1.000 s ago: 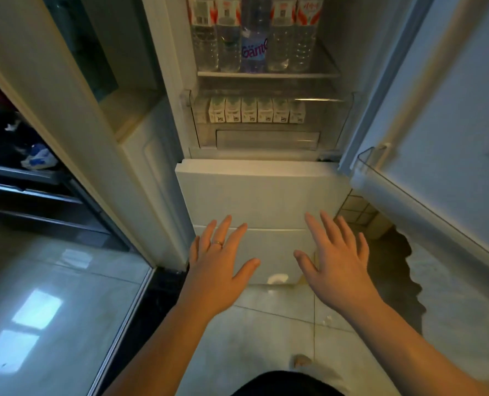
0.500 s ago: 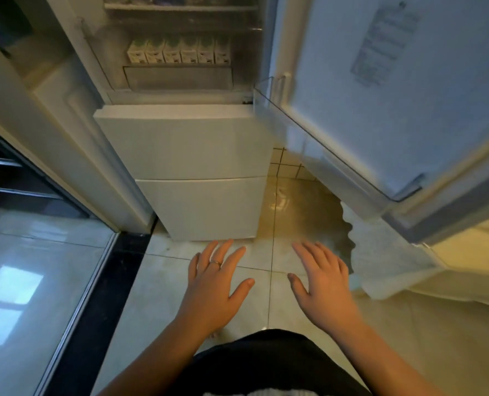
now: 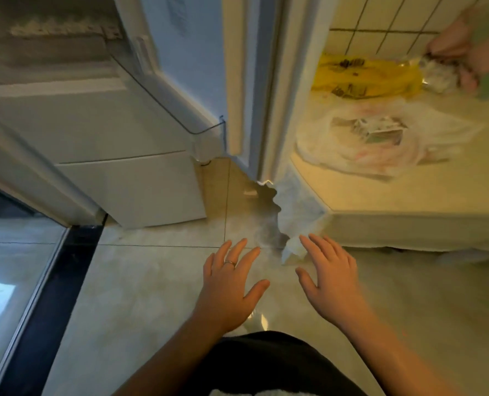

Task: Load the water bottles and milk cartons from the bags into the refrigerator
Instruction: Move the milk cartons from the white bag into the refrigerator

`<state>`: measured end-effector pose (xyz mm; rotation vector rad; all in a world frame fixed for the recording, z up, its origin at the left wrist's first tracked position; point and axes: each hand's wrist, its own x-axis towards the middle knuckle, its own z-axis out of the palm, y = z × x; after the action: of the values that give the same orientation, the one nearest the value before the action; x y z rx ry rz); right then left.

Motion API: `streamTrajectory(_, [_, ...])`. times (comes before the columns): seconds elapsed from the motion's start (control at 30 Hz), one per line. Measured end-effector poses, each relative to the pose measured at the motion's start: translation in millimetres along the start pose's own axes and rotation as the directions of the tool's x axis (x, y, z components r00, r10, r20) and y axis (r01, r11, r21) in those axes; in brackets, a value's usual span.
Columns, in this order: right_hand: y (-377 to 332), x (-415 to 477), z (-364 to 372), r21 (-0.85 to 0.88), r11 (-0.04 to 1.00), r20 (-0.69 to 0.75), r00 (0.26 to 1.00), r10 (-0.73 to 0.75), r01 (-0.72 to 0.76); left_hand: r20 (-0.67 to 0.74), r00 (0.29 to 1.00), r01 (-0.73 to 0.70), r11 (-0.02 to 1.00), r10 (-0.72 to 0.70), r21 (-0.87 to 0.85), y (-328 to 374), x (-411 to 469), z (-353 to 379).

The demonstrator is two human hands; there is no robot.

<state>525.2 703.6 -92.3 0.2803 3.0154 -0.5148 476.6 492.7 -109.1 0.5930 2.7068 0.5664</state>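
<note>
**Item 1, refrigerator door** (image 3: 192, 61): open, swung toward the viewer; taken as the landmark. A clear door bin runs along its lower edge.

**Item 2, refrigerator** (image 3: 117, 124): left of the door. Two closed white drawer fronts show. The compartment above them is blurred and its contents cannot be read.

**Item 3, desk** (image 3: 394, 195): right of the door, beyond its outer edge; a pale top that carries the bags.

**Item 4, white bag** (image 3: 323, 138): on the desk, nearest the door; thin, see-through and slumped flat. A milk carton (image 3: 380, 132) lies inside it on its side; whether there are more cannot be told.

**Item 5, yellow bag** (image 3: 360, 77): on the desk, right of the door and farther back than the white bag. Contents hidden. Another person's hand (image 3: 454, 50), blurred, works at its far end.

**Item 6, left hand** (image 3: 226, 292): below the door, over the floor (image 3: 152, 295); fingers spread, holding nothing; ring (image 3: 229, 263) on one finger.

**Item 7, right hand** (image 3: 332, 284): just right of the left hand and apart from it; fingers spread, empty.

**Change noted:** a second ago the view faced the refrigerator shelves, where bottles and a row of cartons stood. It has since swung right and down, so the bags have come into sight, while both hands have stayed empty.

**Assessment:** the person is probably going back for the next load. At least one carton is still to be moved.
</note>
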Motion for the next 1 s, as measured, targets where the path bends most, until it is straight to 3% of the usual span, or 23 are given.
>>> streamTrajectory(0.23, [79,-15,-16,0.100,0.988,-0.032,0.992,0.124,-0.120,0.094,0.982,-0.168,0.984,0.162,0.062,73,44,26])
streamTrajectory(0.5, [176,21,-49,0.117,0.954,-0.028,0.959,0.281,-0.276,0.154,0.944,-0.299,0.954,0.293,0.016,155,148,55])
streamTrajectory(1.0, [317,158,-129,0.119,0.939,-0.048,0.942,0.331,-0.324,0.299,0.924,-0.244,0.970,0.239,-0.023,259,344,69])
